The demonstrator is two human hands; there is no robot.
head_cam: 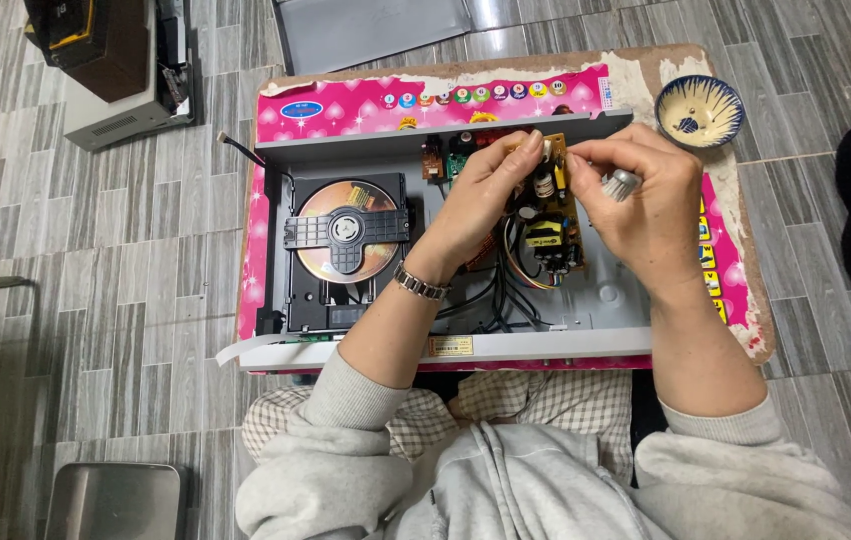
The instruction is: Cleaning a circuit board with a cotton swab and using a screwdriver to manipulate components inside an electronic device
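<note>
An opened disc player [601,300] with a grey metal chassis lies on a pink board on my lap. A gold disc [346,232] sits in its black tray at the left. My left hand [486,205] rests on the tan circuit board [556,215], fingers pinching near its top edge. Beside it, my right hand [641,200] grips a tool with a silver knurled handle [621,185], its tip pointed down at the board's top right corner. The tip itself is hidden by my fingers.
A small blue-and-white bowl [699,110] stands on the pink board's [366,105] far right corner. A grey cover plate [371,30] lies on the tiled floor behind. A grey and black device [116,60] sits at the far left, a metal stool [111,500] at bottom left.
</note>
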